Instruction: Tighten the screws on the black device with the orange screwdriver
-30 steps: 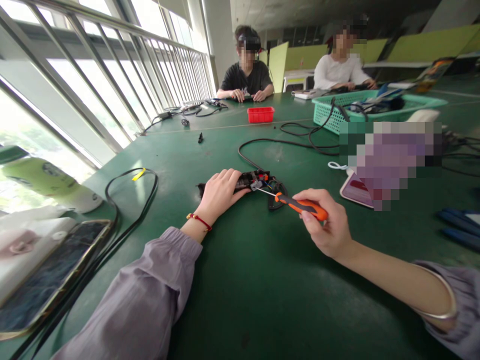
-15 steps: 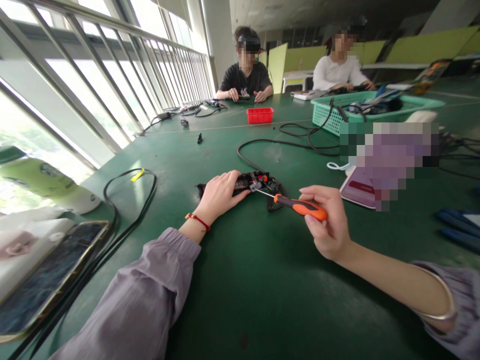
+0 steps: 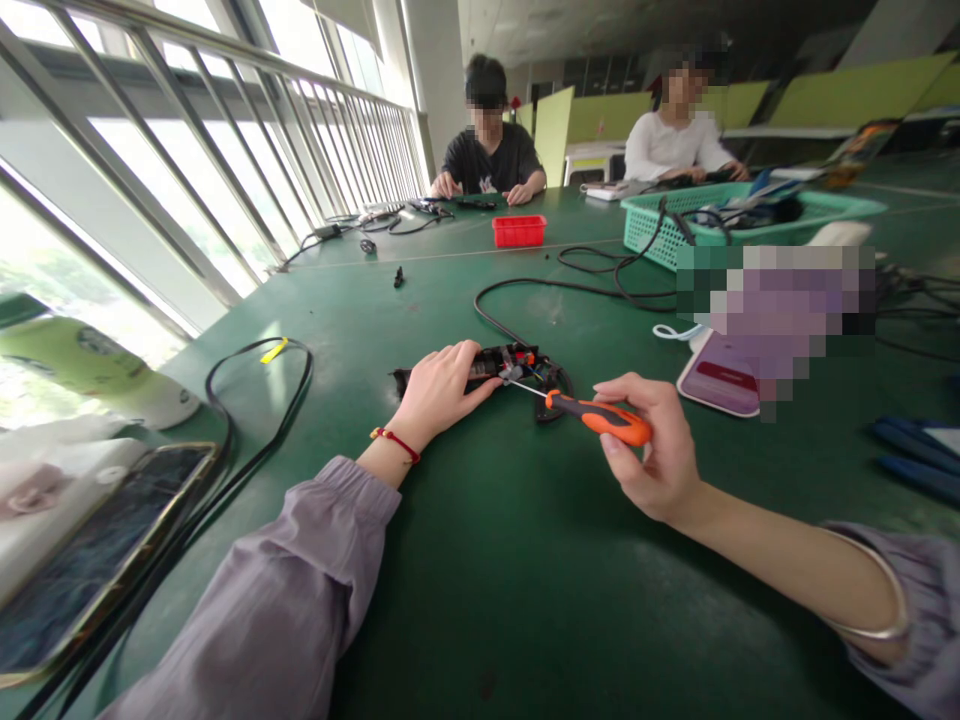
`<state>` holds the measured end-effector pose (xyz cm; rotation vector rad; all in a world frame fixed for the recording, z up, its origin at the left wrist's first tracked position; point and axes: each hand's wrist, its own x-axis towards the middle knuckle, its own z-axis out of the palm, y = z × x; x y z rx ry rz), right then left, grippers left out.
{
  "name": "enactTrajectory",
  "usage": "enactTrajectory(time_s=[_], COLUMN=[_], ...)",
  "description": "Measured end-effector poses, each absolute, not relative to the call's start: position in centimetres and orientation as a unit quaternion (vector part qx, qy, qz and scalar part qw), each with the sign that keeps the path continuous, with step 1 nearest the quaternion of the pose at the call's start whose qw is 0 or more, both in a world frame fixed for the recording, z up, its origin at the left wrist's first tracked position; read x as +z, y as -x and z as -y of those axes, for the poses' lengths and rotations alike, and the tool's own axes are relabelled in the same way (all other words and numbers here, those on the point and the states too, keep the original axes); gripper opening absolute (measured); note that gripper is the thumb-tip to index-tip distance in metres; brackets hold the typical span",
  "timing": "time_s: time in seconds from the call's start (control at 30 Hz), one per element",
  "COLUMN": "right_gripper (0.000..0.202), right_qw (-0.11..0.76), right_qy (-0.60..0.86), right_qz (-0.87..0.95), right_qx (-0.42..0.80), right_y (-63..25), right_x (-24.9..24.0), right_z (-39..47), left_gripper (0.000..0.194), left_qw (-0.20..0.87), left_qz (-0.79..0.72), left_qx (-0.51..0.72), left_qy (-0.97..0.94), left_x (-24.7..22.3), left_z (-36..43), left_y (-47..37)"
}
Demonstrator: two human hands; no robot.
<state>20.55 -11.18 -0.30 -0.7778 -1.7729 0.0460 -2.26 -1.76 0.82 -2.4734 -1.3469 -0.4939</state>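
My left hand point(image 3: 444, 388) is closed over a black elongated device point(image 3: 487, 366) lying on the green table, its inner parts and coloured wires exposed at the right end. The device's exact kind I cannot make out. Held in the fingers of my right hand point(image 3: 660, 445) is an orange and black screwdriver point(image 3: 600, 416). Its thin shaft points left, and the tip meets a small light-coloured part on the device near my left thumb. A black cable point(image 3: 517, 283) runs from the device's right end toward the back right.
Farther back sit a red tray point(image 3: 519, 232) and a green basket point(image 3: 652, 225) of tools and cables. A propped phone point(image 3: 720, 375) stands at right, near blue-handled pliers point(image 3: 911, 450). At left lie a black cable point(image 3: 306, 385), a phone point(image 3: 112, 540) and a bottle point(image 3: 97, 365). Two people sit opposite.
My right fingers have shifted slightly on the screwdriver handle, while its tip stays at the same part. My left hand keeps its place. The person in black has lowered their head.
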Motion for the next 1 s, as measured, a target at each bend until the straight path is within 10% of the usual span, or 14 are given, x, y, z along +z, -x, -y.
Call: enactTrajectory(time_s=[1.0], right_gripper=[0.033], right_qw=[0.536], right_qy=[0.356], right_qz=[0.766], right_qx=[0.018], right_y=[-20.26], right_x=[-0.11], right_z=[11.30], left_gripper=[0.042], left_qw=[0.153], left_qz=[0.515], left_qx=[-0.181], left_qy=[0.824], left_x=[0.98], left_z=[2.06], left_y=[2.21])
